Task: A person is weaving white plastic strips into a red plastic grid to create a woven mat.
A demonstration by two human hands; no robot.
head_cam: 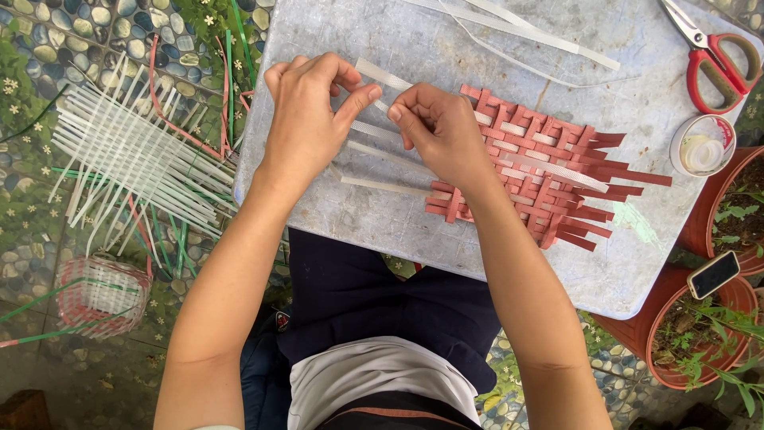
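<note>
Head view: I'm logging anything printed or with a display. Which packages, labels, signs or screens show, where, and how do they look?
Phone: on the rim of a terracotta pot at right; small dark rectangle, screen off.
Tape roll: right table edge, below the scissors; round, white, with red-edged label.
No packages or signs.

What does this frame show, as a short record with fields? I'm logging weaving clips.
Surface: grey board on the person's lap
Left hand: pinches a white strip at its end
Right hand: fingertips on the white strips at the mat's edge
Mat: red strips woven with white ones, loose red ends at the right
Scissors: red handles, top right of the board
Tape roll: right edge of the board
Floor left: bundle of white strips, small basket
Floor right: potted plants
</note>
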